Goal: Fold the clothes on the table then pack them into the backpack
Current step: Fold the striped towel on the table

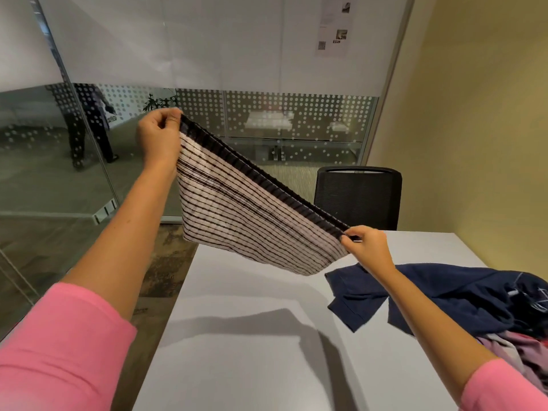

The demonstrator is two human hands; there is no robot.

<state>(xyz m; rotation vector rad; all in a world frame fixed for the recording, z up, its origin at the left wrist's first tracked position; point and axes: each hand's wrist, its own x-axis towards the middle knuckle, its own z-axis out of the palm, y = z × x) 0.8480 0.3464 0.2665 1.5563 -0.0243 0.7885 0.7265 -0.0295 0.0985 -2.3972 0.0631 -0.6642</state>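
A white knit garment with thin black stripes (234,215) hangs in the air above the grey table (252,336), stretched along its dark ribbed hem. My left hand (157,134) pinches one end of the hem, raised high beyond the table's left edge. My right hand (366,246) pinches the other end, lower, over the table's far right part. A navy blue garment (462,295) lies crumpled on the table at the right, with pale purple and pink clothes (510,348) below it. No backpack is in view.
A black mesh office chair (357,197) stands behind the far edge of the table. A glass partition with a dotted film (267,120) runs along the back. A yellow wall (474,129) rises at the right. A person stands beyond the glass at the left.
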